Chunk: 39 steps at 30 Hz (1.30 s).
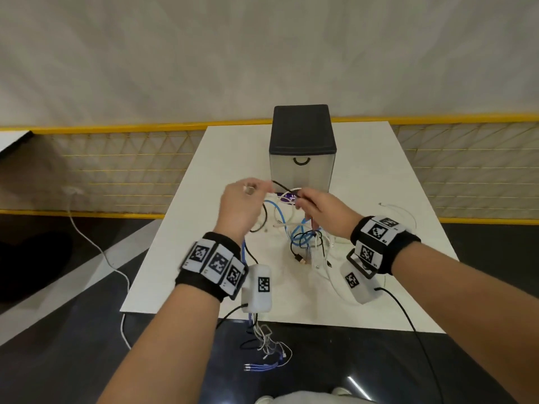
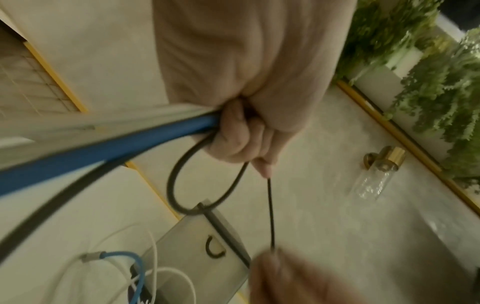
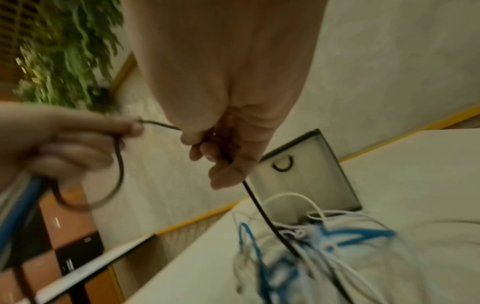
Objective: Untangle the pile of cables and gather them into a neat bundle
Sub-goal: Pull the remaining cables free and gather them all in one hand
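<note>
A tangle of blue, white and black cables (image 1: 303, 234) lies on the white table (image 1: 379, 287); in the right wrist view the pile (image 3: 311, 242) shows blurred below the hand. My left hand (image 1: 242, 205) is raised above it and grips a bunch of cables, among them a blue cable (image 2: 103, 144) and a loop of the black cable (image 2: 182, 181). My right hand (image 1: 318, 208) pinches the same black cable (image 3: 259, 205), which runs taut between both hands (image 2: 270, 214) and down into the pile. More cable ends (image 1: 265, 348) hang off the table's front edge.
A grey drawer box with a black lid (image 1: 302, 147) stands just behind the hands. A white cable (image 1: 399, 211) lies alone at the right of the table. A yellow mesh fence (image 1: 116, 170) runs behind. Another white cord (image 1: 96, 252) trails across the floor at left.
</note>
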### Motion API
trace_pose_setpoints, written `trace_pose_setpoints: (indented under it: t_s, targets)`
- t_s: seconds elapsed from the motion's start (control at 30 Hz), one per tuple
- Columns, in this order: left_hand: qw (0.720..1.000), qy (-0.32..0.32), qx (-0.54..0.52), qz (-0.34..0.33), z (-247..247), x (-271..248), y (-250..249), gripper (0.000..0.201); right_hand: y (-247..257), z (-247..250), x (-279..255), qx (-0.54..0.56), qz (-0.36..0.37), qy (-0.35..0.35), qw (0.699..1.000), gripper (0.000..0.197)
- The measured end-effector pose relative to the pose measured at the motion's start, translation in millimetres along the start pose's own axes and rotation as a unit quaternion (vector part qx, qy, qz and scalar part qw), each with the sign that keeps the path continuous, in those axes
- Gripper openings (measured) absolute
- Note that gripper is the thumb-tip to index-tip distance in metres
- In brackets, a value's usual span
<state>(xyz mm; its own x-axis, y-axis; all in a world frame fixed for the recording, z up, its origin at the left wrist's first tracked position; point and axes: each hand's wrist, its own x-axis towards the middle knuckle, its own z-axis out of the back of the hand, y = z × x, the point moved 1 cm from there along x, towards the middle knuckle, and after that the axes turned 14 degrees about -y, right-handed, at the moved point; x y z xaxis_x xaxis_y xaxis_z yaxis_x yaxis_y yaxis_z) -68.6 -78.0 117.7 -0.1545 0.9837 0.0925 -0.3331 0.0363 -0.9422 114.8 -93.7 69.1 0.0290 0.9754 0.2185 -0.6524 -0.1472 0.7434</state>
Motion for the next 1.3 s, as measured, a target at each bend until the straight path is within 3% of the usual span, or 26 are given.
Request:
trace_pose_setpoints:
  t_s: [0.1, 0.17, 0.2, 0.3, 0.4, 0.47, 0.67, 0.77, 0.83, 0.93, 1.03, 1.13, 1.2, 1.23, 1.3]
  targets:
    - [0.993, -0.106, -0.055, 0.006, 16.7, 18.1, 4.7, 0.019, -23.8, -8.6, -11.2, -0.003, -0.057, 0.045, 0.997, 0.024]
    - [0.991, -0.123, -0.043, -0.015, 21.1, 20.2, 7.0, 0.010, -26.5, -11.9, -10.8, 0.017, -0.072, 0.034, 0.997, 0.025]
    - [0.991, -0.123, -0.023, -0.041, 20.8, 17.5, 6.0, 0.022, -22.5, -11.7, -8.9, 0.015, -0.066, 0.023, 0.997, 0.024]
    - [0.988, -0.031, 0.061, -0.141, 7.1, 0.6, 0.6, 0.058, -3.4, -7.3, 1.3, -0.003, 0.002, -0.009, 1.000, 0.024]
    - [0.964, 0.084, 0.192, -0.162, -11.3, -5.7, 1.5, 0.040, 12.2, -3.0, 8.1, -0.009, 0.101, -0.018, 0.995, 0.024]
    - [0.959, 0.087, 0.217, -0.160, -13.8, -2.1, 3.9, 0.025, 12.8, -2.0, 8.5, -0.022, 0.125, -0.021, 0.992, 0.023]
    - [0.975, -0.012, 0.134, -0.177, 1.4, 4.7, 4.6, 0.027, -8.9, -4.6, 4.2, -0.044, 0.027, 0.022, 0.998, 0.023]
    - [0.978, -0.010, 0.136, -0.158, 6.8, 8.4, 7.2, 0.026, -2.7, -1.4, 3.1, -0.041, 0.044, 0.022, 0.998, 0.021]
    - [0.978, 0.033, 0.148, -0.142, 11.7, 8.5, 5.3, 0.025, 8.7, 0.9, 0.6, -0.045, 0.058, 0.035, 0.997, 0.023]
    - [0.968, 0.151, 0.141, -0.140, 17.1, -2.2, 3.7, 0.016, 31.8, -0.3, -9.8, 0.028, 0.054, 0.051, 0.997, 0.032]
    - [0.978, 0.149, 0.071, -0.128, 27.7, -11.3, 5.0, 0.016, 44.1, -8.5, -31.5, 0.110, -0.010, 0.105, 0.988, 0.025]
    - [0.993, 0.068, 0.001, -0.098, 43.2, -12.2, 6.3, 0.020, 41.6, -20.9, -65.6, -0.001, 0.002, 0.259, 0.966, 0.030]
    - [0.995, 0.059, -0.035, -0.076, 52.7, -14.7, 5.6, 0.023, 40.6, -29.8, -86.7, -0.118, 0.050, 0.384, 0.915, 0.032]
    - [0.994, 0.073, -0.048, -0.064, 56.3, -17.0, 5.3, 0.024, 40.0, -33.3, -92.6, -0.169, 0.064, 0.407, 0.895, 0.038]
    - [0.991, 0.109, -0.060, -0.046, 60.4, -21.7, 6.0, 0.024, 40.3, -35.2, -91.7, -0.220, 0.077, 0.358, 0.904, 0.047]
